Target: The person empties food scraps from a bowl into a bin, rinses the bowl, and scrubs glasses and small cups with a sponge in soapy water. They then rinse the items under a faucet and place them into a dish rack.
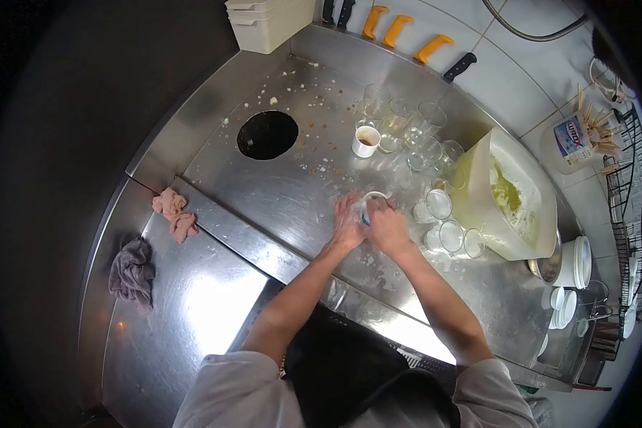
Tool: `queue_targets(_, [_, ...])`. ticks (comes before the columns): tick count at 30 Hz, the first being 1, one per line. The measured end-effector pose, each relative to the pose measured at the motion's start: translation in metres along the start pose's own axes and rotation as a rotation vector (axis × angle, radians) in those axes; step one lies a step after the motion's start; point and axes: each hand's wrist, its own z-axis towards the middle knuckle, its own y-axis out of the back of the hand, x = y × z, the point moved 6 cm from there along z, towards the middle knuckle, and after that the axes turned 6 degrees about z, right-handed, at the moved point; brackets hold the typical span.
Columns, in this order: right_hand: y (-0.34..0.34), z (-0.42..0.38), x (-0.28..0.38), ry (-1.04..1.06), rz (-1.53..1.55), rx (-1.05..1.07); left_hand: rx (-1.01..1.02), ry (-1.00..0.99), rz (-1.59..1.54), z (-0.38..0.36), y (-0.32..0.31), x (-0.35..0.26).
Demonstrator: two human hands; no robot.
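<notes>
My left hand (348, 220) is wrapped round the side of a soapy glass (374, 195), held over the steel counter. My right hand (388, 225) is closed at the same glass, its fingers bent at the mouth. Between the hands shows a small blue-green patch, perhaps a scrubber; the fingers hide most of it. Just right of my hands stand several foamy glasses (451, 235). Beyond them is a group of clear glasses (401, 114), with a small white cup (365, 142) holding brown residue at its left.
A white tub (546, 214) of foamy, yellow-green water stands at right. The counter has a round hole (267, 135) with food crumbs around it. A pink cloth (175, 212) and a grey cloth (131, 274) lie left. Knives (434, 48) line the back wall.
</notes>
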Motion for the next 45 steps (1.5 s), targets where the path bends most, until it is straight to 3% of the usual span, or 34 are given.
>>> queue_targets(4, [-0.026,0.039,-0.026,-0.003,0.103,0.457,-0.167,0.133,0.313,-0.011,0.022,-0.02])
queue_targets(6, [-0.031,0.059,-0.041,0.085,0.27,0.688,-0.016,0.374,-0.117,0.0,0.018,-0.024])
queue_targets(7, [-0.027,0.063,-0.054,-0.149,0.656,0.507,0.064,0.489,-0.334,0.004,0.013,-0.023])
queue_targets(8, [-0.024,0.063,-0.066,-0.383,1.03,0.294,-0.028,0.321,-0.578,0.013,-0.002,-0.009])
queue_targets(9, [-0.023,0.061,-0.079,-0.612,1.385,0.052,0.051,0.318,-0.68,0.023,-0.004,-0.007])
queue_targets(10, [-0.019,0.064,-0.077,-0.477,1.386,-0.117,0.13,0.327,-0.789,0.027,-0.008,-0.007])
queue_targets(13, [-0.005,0.062,-0.062,-0.463,1.075,-0.385,0.374,0.337,-1.093,0.035,-0.004,-0.001])
queue_targets(15, [0.002,0.086,-0.073,-0.48,0.741,-0.439,0.544,0.33,-1.281,0.04,-0.004,0.002])
queue_targets(16, [0.019,0.097,-0.067,-0.483,0.546,-0.464,0.297,0.299,-0.864,0.035,-0.021,0.021])
queue_targets(19, [0.041,0.14,-0.035,-0.354,0.196,-0.474,0.12,0.054,-0.484,0.018,-0.026,0.007])
queue_targets(20, [0.044,0.154,-0.028,-0.287,0.116,-0.466,0.147,0.012,-0.392,0.011,-0.021,0.002])
queue_targets(23, [-0.017,0.19,-0.043,-0.198,-0.139,0.105,0.277,-0.089,-0.076,0.003,-0.032,0.008])
queue_targets(24, [-0.021,0.195,-0.047,-0.207,-0.063,0.101,0.302,0.043,-0.147,0.012,-0.019,0.016])
queue_targets(27, [-0.031,0.183,-0.041,-0.009,-0.01,0.522,-0.151,0.251,-0.094,0.038,0.029,0.033])
queue_targets(29, [-0.008,0.152,-0.02,-0.093,0.409,0.51,-0.063,0.462,-0.298,0.062,0.04,0.032])
queue_targets(31, [-0.007,0.135,-0.026,-0.331,0.957,0.405,0.268,0.672,-0.974,0.066,0.018,0.04])
queue_targets(32, [-0.01,0.13,-0.034,-0.355,0.95,0.213,0.452,0.741,-1.321,0.065,0.008,0.031])
queue_targets(34, [-0.018,0.118,-0.057,-0.407,0.919,-0.184,0.587,0.857,-1.906,0.054,-0.023,0.039])
queue_targets(35, [-0.011,0.116,-0.051,-0.375,0.746,-0.167,0.662,0.901,-2.198,0.052,-0.033,0.037])
queue_targets(36, [0.0,0.112,-0.037,-0.35,0.574,-0.153,0.651,0.879,-1.81,0.048,-0.026,0.039])
queue_targets(37, [0.005,0.107,-0.026,-0.332,0.401,-0.14,0.547,0.898,-1.681,0.05,-0.018,0.036])
queue_targets(38, [0.003,0.101,-0.023,-0.27,0.397,-0.335,0.453,0.912,-1.55,0.05,-0.005,0.029])
queue_targets(39, [0.0,0.092,-0.024,-0.315,0.637,-0.382,0.365,0.918,-1.425,0.046,0.0,0.026])
queue_targets(40, [-0.002,0.087,-0.024,-0.347,0.877,-0.436,0.466,0.901,-1.695,0.045,-0.001,0.026])
queue_targets(41, [-0.006,0.081,-0.027,-0.377,1.123,-0.495,0.578,0.826,-1.583,0.043,0.011,0.026])
queue_targets(43, [-0.021,0.077,-0.04,-0.44,1.011,-0.416,0.772,0.666,-1.367,0.038,0.035,0.02])
queue_targets(45, [-0.019,0.076,-0.051,-0.486,1.001,-0.442,0.563,0.348,-0.91,0.033,0.039,0.029])
